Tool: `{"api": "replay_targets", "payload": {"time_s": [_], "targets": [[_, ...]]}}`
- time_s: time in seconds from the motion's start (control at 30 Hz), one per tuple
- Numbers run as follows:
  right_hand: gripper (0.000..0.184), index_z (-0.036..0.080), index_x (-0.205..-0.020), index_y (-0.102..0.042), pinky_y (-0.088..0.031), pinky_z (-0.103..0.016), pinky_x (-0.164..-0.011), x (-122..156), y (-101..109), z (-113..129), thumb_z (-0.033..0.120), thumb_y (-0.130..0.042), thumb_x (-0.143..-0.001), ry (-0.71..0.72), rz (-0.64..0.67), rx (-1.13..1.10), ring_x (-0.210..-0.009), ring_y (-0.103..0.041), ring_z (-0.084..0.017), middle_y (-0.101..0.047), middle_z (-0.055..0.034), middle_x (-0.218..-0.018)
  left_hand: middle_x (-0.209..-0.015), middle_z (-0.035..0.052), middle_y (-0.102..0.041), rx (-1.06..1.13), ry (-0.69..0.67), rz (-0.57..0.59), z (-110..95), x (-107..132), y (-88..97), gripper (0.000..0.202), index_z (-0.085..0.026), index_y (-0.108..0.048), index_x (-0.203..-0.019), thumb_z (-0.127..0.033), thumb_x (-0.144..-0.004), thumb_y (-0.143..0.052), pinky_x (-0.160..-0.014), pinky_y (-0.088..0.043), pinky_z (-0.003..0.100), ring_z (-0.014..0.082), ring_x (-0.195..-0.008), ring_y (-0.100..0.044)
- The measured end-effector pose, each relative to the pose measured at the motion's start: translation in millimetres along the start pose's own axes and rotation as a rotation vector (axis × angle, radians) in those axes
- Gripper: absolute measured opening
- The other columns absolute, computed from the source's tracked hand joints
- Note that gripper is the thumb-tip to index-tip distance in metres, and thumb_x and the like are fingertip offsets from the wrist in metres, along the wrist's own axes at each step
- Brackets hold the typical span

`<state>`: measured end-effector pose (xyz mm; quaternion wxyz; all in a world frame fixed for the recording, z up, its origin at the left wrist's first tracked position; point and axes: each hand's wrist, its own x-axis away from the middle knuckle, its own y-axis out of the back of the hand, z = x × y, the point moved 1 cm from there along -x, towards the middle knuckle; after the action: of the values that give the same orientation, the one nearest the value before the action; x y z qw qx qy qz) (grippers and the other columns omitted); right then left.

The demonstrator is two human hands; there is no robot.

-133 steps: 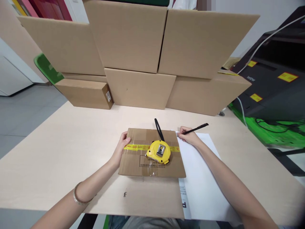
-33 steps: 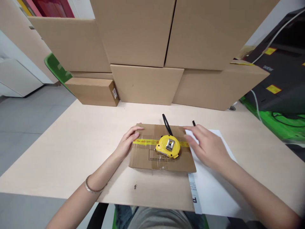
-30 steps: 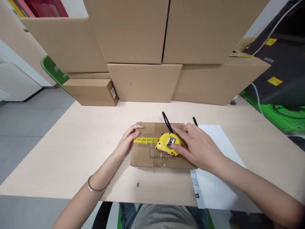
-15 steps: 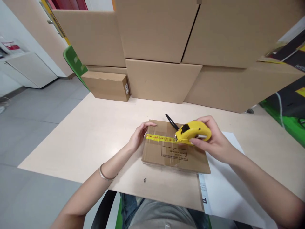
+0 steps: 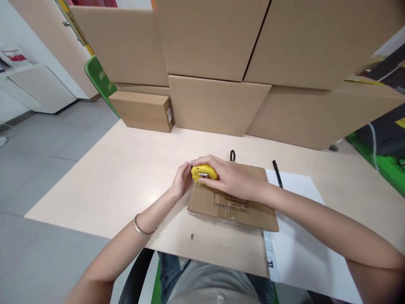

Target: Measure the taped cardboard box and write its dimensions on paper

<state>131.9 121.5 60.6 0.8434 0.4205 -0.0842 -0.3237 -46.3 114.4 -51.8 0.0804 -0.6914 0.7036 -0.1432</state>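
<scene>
A yellow plastic tape measure sits at the near-left corner region of a flat brown cardboard box, clasped from above by the right hand, whose fingers curl closed around its case. The left hand, a metal bangle on its wrist, presses against the box's left edge beside the tool; it rests there rather than grips. The hard, compact case looks rigid and fairly weighty for its size, smooth enough to slip, best taken across its broad sides as here. The box lies on one pale wooden table, partly over one white paper sheet. One black pen lies on that sheet; the tool's black wrist strap trails behind. Beyond stand six larger cardboard cartons, stacked against the table's far edge.
</scene>
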Motion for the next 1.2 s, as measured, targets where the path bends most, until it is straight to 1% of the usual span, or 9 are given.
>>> {"api": "replay_targets", "payload": {"time_s": [0.17, 0.27, 0.4, 0.5, 0.63, 0.8, 0.97, 1.07, 1.2], "targets": [[0.035, 0.031, -0.132, -0.055, -0.054, -0.035, -0.081, 19, 7, -12, 0.039, -0.06, -0.098, -0.095, -0.023, 0.107, -0.091, -0.073, -0.022, -0.075, -0.0034, -0.119, -0.122, 0.0081, -0.07, -0.095, -0.106, 0.152, 1, -1, 6.4, 0.038, -0.022, -0.073, -0.107, -0.05, -0.082, -0.065, -0.111, -0.042, 0.046, 0.0346, -0.128, -0.056], [0.032, 0.03, -0.125, -0.058, -0.054, -0.033, -0.075, 47, 22, -25, 0.039, -0.064, -0.094, -0.186, -0.034, 0.075, -0.08, -0.072, -0.02, -0.076, -0.0022, -0.111, -0.129, 0.0087, -0.065, -0.25, -0.171, 0.201, 0, -1, 12.3, 0.038, -0.024, -0.072, -0.114, -0.045, -0.084, -0.062, -0.112, -0.04, 0.047, 0.0342, -0.13, -0.053], [0.033, 0.028, -0.12, -0.06, -0.058, -0.034, -0.077, 107, 48, -54, 0.044, -0.068, -0.093, -0.247, -0.118, -0.044, -0.094, -0.073, -0.023, -0.072, -0.0071, -0.117, -0.131, 0.0086, -0.063, -0.338, -0.192, 0.222, -2, -2, 16.4, 0.04, -0.025, -0.071, -0.119, -0.044, -0.086, -0.057, -0.108, -0.042, 0.046, 0.0339, -0.124, -0.055], [0.032, 0.028, -0.116, -0.06, -0.061, -0.037, -0.076, 151, 62, -73, 0.045, -0.07, -0.091, -0.341, -0.219, -0.041, -0.092, -0.072, -0.025, -0.07, -0.0084, -0.112, -0.13, 0.0089, -0.065, -0.362, -0.172, 0.197, -3, -1, 15.5, 0.04, -0.026, -0.073, -0.117, -0.045, -0.085, -0.058, -0.106, -0.044, 0.046, 0.0344, -0.123, -0.056], [0.031, 0.029, -0.113, -0.06, -0.064, -0.04, -0.075, 177, 60, -84, 0.047, -0.07, -0.089, -0.423, -0.285, -0.047, -0.094, -0.073, -0.028, -0.069, -0.0096, -0.113, -0.127, 0.0088, -0.066, -0.334, -0.161, 0.174, -6, 1, 13.0, 0.04, -0.026, -0.073, -0.116, -0.046, -0.084, -0.059, -0.105, -0.044, 0.046, 0.0347, -0.122, -0.057], [0.033, 0.03, -0.116, -0.06, -0.063, -0.04, -0.072, 178, 53, -84, 0.049, -0.068, -0.09, -0.435, -0.298, -0.074, -0.091, -0.073, -0.028, -0.07, -0.0085, -0.112, -0.131, 0.008, -0.065, -0.317, -0.118, 0.176, -8, 2, 12.4, 0.042, -0.026, -0.071, -0.117, -0.05, -0.084, -0.061, -0.103, -0.045, 0.043, 0.0347, -0.122, -0.057], [0.032, 0.031, -0.117, -0.063, -0.06, -0.037, -0.074, 169, 70, -69, 0.051, -0.068, -0.092, -0.405, -0.223, -0.026, -0.09, -0.071, -0.025, -0.071, -0.0058, -0.11, -0.134, 0.0079, -0.063, -0.28, -0.115, 0.169, -9, 3, 11.1, 0.041, -0.026, -0.073, -0.114, -0.049, -0.082, -0.064, -0.105, -0.044, 0.044, 0.0352, -0.125, -0.056], [0.033, 0.031, -0.12, -0.063, -0.057, -0.035, -0.076, 142, 75, -54, 0.052, -0.066, -0.094, -0.305, -0.183, 0.011, -0.092, -0.072, -0.023, -0.073, -0.005, -0.116, -0.133, 0.008, -0.063, -0.25, -0.118, 0.167, -9, 3, 10.3, 0.039, -0.026, -0.074, -0.111, -0.049, -0.081, -0.065, -0.107, -0.043, 0.045, 0.0355, -0.128, -0.054], [0.033, 0.032, -0.127, -0.058, -0.053, -0.036, -0.079, 80, 58, -31, 0.048, -0.059, -0.098, -0.185, -0.03, 0.114, -0.092, -0.073, -0.023, -0.074, -0.003, -0.122, -0.131, 0.0081, -0.065, -0.2, -0.105, 0.157, -7, 3, 10.3, 0.039, -0.025, -0.074, -0.111, -0.048, -0.081, -0.067, -0.111, -0.041, 0.046, 0.0352, -0.131, -0.053]]}}
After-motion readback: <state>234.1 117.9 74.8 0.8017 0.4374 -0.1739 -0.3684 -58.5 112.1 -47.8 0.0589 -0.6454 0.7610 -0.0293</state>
